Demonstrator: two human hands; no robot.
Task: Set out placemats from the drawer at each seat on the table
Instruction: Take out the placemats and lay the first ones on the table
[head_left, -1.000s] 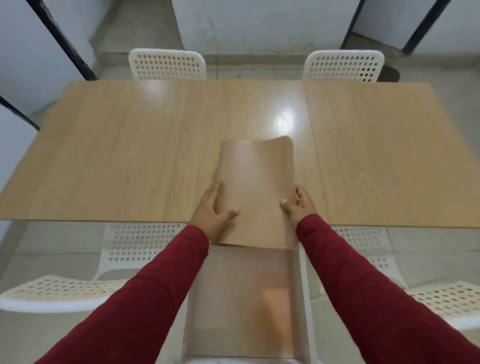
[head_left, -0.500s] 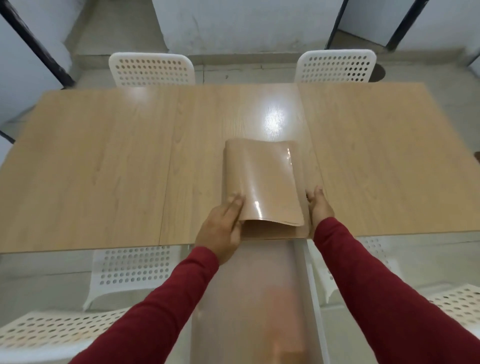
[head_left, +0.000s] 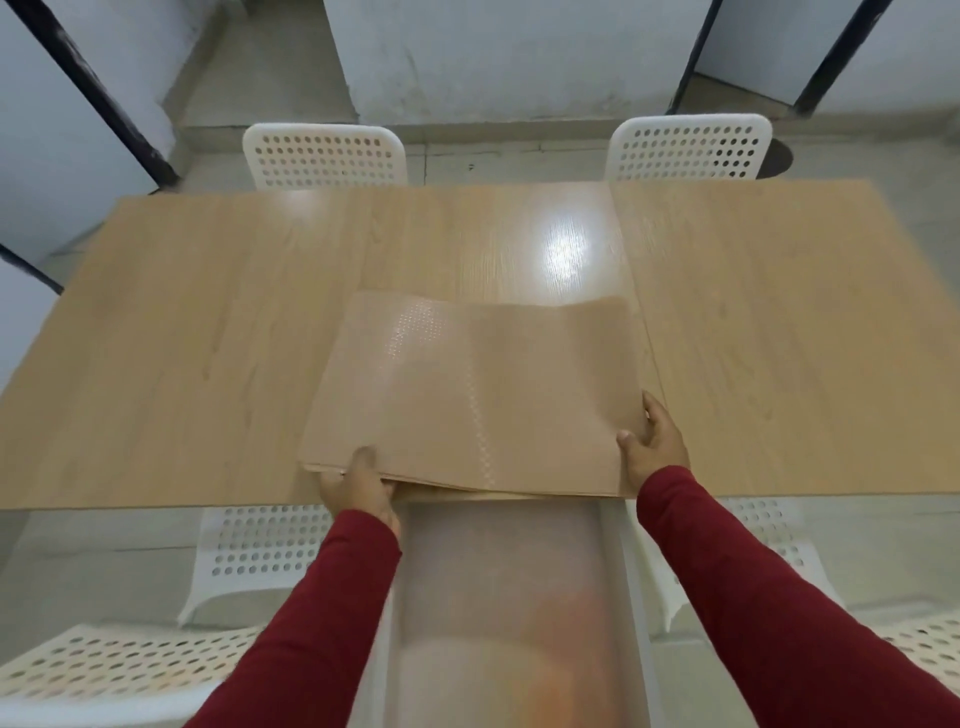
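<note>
A stack of tan placemats (head_left: 478, 395) lies unfolded at the near middle of the wooden table (head_left: 182, 353), slightly raised at its near edge. My left hand (head_left: 361, 483) grips the stack's near left corner, thumb on top. My right hand (head_left: 652, 441) holds the stack's right edge near the front corner. Below the table edge between my arms, the open white drawer (head_left: 636, 597) appears blurred; its contents cannot be made out.
Two white perforated chairs stand at the far side, the left chair (head_left: 324, 156) and the right chair (head_left: 688, 148). More white chairs sit at the near side, one at the left (head_left: 104, 665) and one at the right (head_left: 769, 535). Grey walls with black posts lie behind.
The folded placemats have been opened out flat and wide across the table. My left hand shifted to the near left corner, my right hand to the right edge.
</note>
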